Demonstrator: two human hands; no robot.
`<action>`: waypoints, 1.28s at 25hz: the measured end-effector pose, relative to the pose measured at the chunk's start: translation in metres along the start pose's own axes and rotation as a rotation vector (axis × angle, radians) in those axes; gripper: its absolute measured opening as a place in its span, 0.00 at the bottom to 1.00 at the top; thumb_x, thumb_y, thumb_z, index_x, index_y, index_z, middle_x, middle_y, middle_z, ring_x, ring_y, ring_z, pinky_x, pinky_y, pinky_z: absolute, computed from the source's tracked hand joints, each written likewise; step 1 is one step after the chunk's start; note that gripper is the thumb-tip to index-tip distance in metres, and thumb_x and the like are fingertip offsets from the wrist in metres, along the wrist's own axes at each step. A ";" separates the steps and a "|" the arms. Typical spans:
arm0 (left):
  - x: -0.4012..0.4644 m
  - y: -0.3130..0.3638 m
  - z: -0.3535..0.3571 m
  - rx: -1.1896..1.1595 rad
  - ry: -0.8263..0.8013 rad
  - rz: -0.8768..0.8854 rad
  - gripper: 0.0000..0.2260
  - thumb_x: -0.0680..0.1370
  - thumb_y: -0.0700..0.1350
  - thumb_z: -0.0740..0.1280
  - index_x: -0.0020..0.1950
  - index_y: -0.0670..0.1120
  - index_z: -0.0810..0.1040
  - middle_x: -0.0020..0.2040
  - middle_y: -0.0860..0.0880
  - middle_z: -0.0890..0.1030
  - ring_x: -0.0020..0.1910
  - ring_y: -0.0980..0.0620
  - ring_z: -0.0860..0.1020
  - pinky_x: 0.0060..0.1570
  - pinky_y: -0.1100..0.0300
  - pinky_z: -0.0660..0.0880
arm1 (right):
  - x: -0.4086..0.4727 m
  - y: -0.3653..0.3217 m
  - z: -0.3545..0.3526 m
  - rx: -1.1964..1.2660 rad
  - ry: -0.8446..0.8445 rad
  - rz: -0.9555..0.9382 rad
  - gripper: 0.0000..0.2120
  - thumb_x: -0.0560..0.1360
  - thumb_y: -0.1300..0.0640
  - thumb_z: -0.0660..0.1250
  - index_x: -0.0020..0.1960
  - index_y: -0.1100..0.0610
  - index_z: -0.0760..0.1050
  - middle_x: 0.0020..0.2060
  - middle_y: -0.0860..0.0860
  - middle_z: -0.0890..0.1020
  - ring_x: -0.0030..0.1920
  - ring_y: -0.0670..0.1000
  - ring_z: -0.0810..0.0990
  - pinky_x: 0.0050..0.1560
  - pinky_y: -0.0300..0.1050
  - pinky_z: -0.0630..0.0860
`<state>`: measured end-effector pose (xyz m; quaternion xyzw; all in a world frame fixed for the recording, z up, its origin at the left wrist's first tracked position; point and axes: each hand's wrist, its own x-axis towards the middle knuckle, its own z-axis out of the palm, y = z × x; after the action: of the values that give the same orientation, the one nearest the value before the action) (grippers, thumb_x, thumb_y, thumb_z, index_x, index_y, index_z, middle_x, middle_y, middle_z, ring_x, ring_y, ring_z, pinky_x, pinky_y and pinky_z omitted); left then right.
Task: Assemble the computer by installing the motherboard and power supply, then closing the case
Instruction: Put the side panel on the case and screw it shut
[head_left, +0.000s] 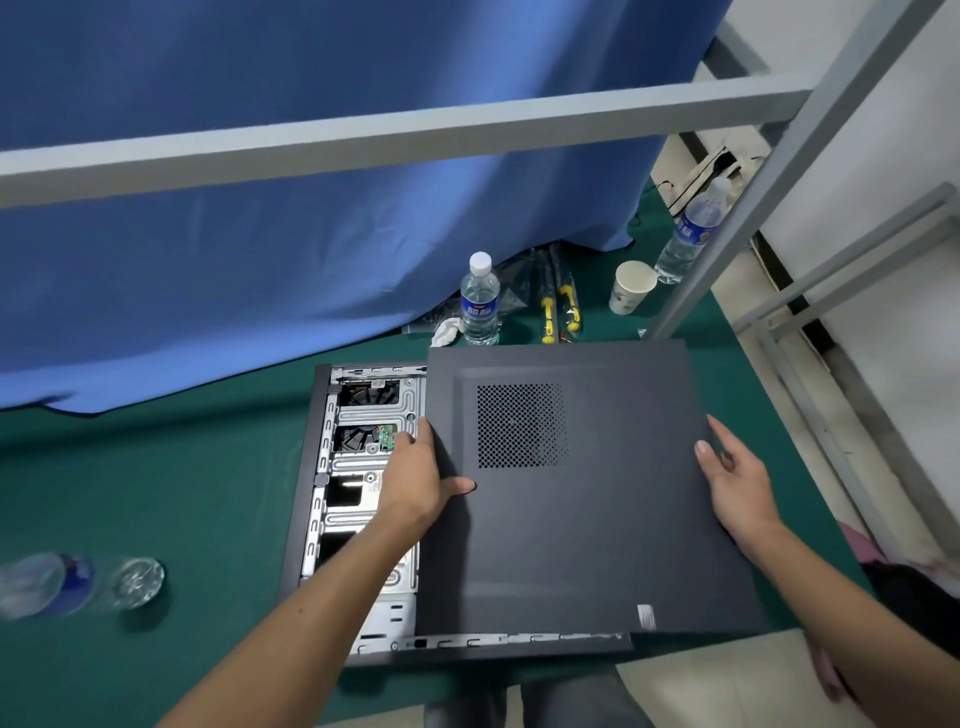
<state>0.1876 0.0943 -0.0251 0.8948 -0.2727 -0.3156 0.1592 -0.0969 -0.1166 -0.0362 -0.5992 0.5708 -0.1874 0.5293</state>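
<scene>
Both hands grip the dark side panel (587, 499): left hand (423, 480) at its left edge, right hand (735, 480) at its right, seemingly resting offset on the case (332, 519).

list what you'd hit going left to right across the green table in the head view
lying water bottle → open case → left hand → side panel → right hand

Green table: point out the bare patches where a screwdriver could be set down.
Bare green table lies left of the computer case, between the blue curtain and the lying bottle. Behind the side panel, an upright bottle, yellow-handled tools and paper cup crowd it.
</scene>
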 end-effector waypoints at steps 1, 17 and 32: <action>0.000 -0.001 0.000 0.000 0.002 0.001 0.44 0.69 0.54 0.79 0.76 0.42 0.60 0.65 0.40 0.69 0.61 0.40 0.75 0.62 0.48 0.73 | 0.001 0.000 0.000 -0.012 -0.004 -0.006 0.22 0.83 0.57 0.60 0.77 0.51 0.64 0.66 0.47 0.73 0.67 0.45 0.69 0.71 0.47 0.65; -0.002 -0.017 0.009 -0.043 0.008 0.054 0.42 0.70 0.53 0.78 0.76 0.43 0.59 0.65 0.41 0.67 0.63 0.40 0.73 0.61 0.50 0.72 | 0.002 0.021 0.007 -0.067 -0.011 0.000 0.22 0.84 0.55 0.59 0.77 0.50 0.62 0.68 0.50 0.73 0.64 0.46 0.72 0.66 0.44 0.67; -0.009 -0.033 0.004 -0.002 0.044 0.062 0.33 0.67 0.54 0.80 0.64 0.44 0.69 0.52 0.48 0.69 0.48 0.46 0.74 0.50 0.54 0.73 | -0.005 0.026 0.019 0.000 -0.011 -0.003 0.22 0.83 0.56 0.59 0.77 0.50 0.64 0.63 0.44 0.74 0.63 0.45 0.73 0.65 0.41 0.68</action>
<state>0.1918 0.1258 -0.0388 0.8925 -0.2962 -0.2911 0.1759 -0.0948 -0.0987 -0.0637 -0.6010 0.5670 -0.1846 0.5322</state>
